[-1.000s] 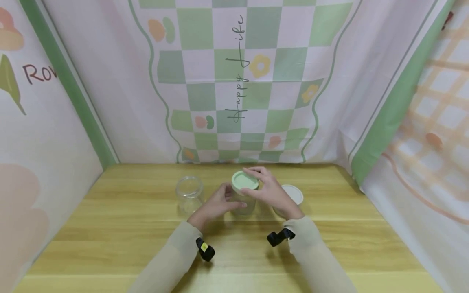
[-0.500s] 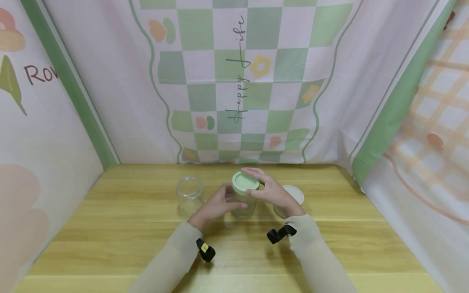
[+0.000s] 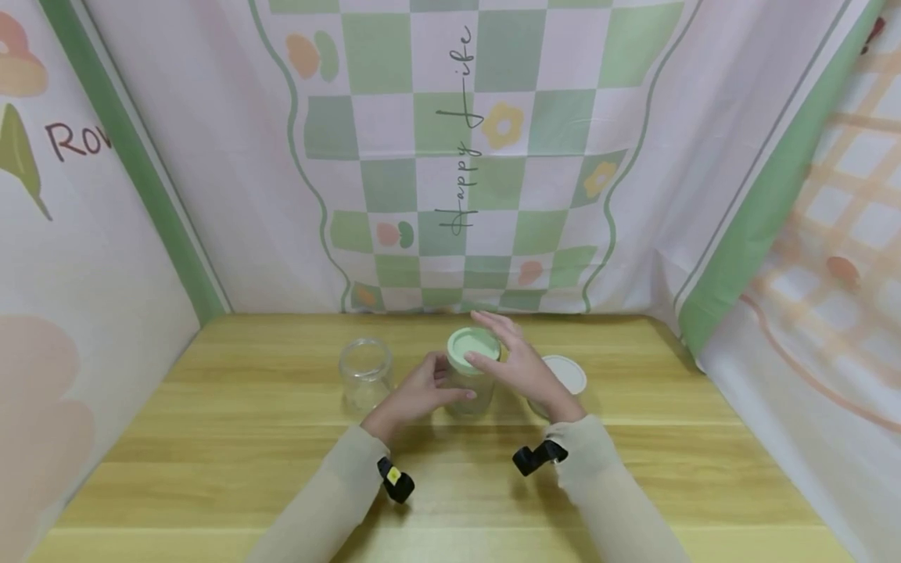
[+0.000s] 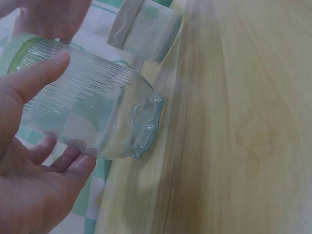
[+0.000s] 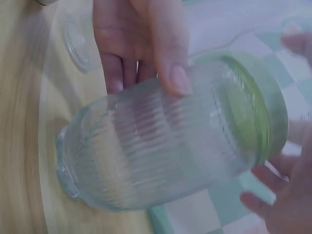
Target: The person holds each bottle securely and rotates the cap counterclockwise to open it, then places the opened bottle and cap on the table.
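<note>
A ribbed clear glass jar (image 5: 161, 146) with a pale green lid (image 3: 473, 346) stands upright on the table in the middle of the head view. My left hand (image 3: 420, 391) grips its side, thumb across the front and fingers round the back, as the left wrist view also shows. Over the lid is my right hand (image 3: 521, 363), its fingers spread wide around the rim. In the right wrist view some right fingertips (image 5: 256, 202) are close beside the lid's edge, while the thumb and fingers do not close on it. The lid sits level on the jar's mouth.
An open glass jar (image 3: 365, 371) without a lid stands left of the left hand. Behind the right wrist is a shorter jar with a white lid (image 3: 565, 374), partly hidden. A patterned curtain (image 3: 464, 156) hangs at the wooden table's (image 3: 450, 485) back edge.
My right hand's fingers have loosened from the green lid's rim and lifted, spreading apart. The left hand stays on the jar, which has hardly moved.
</note>
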### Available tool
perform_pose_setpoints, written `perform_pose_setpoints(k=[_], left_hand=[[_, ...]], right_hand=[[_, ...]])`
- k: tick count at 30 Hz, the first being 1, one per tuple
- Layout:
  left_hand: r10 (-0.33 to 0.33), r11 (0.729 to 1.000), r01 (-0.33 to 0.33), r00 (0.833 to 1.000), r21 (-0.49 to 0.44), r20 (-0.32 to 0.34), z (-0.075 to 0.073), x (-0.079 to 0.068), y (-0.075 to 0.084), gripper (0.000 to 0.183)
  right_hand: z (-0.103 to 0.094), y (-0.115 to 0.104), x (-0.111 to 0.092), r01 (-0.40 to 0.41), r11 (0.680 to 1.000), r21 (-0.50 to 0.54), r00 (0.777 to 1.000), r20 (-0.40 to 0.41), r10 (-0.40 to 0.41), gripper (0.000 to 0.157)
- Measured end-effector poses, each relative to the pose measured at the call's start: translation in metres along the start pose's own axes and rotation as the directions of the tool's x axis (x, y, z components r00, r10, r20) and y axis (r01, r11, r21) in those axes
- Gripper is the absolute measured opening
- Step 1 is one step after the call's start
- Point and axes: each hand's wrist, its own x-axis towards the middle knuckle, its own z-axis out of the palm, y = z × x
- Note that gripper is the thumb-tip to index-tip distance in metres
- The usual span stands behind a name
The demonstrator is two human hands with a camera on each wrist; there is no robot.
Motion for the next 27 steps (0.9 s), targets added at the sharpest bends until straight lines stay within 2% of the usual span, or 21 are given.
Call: perform_pose_setpoints(k=[3,5,7,11,13,16,20,27], left_hand=[[-0.003,1.0,0.004,1.0,0.002,-0.001,0.0,0.0,0.0,0.085],[-0.009,1.0,0.009,1.0,0.004,-0.004,0.001,0.0,0.0,0.085],[-0.019,1.0,0.019,1.0,0.013,-0.008,0.001,0.0,0.0,0.086],[-0.034,0.999,0.034,0.999,0.025,-0.017,0.001,-0.001,0.001,0.092],[-0.043,0.999,0.044,0.999,0.025,-0.018,0.0,-0.002,0.002,0.093],[-0.051,0.998,0.052,0.999,0.019,-0.019,0.001,-0.002,0.002,0.094],[-0.051,0.998,0.052,0.998,0.021,-0.022,0.0,-0.003,0.003,0.094],[-0.048,0.999,0.048,0.999,0.015,-0.023,0.0,-0.003,0.002,0.094]], right_hand=[[0.005,-0.009,0.0,-0.025,0.991,-0.133,0.996,-0.084,0.014,0.075],[0.008,-0.015,-0.001,-0.038,0.969,-0.243,0.991,-0.133,0.005,0.078],[0.011,-0.019,-0.002,-0.047,0.931,-0.362,0.985,-0.171,-0.017,0.082],[0.017,-0.023,-0.005,-0.045,0.834,-0.549,0.974,-0.211,-0.086,0.091],[0.02,-0.023,-0.005,-0.036,0.795,-0.606,0.967,-0.223,-0.126,0.092],[0.024,-0.023,-0.005,-0.02,0.762,-0.648,0.96,-0.226,-0.167,0.089],[0.025,-0.025,-0.005,-0.009,0.774,-0.633,0.965,-0.21,-0.16,0.084],[0.02,-0.03,-0.007,-0.02,0.821,-0.571,0.983,-0.161,-0.089,0.084]])
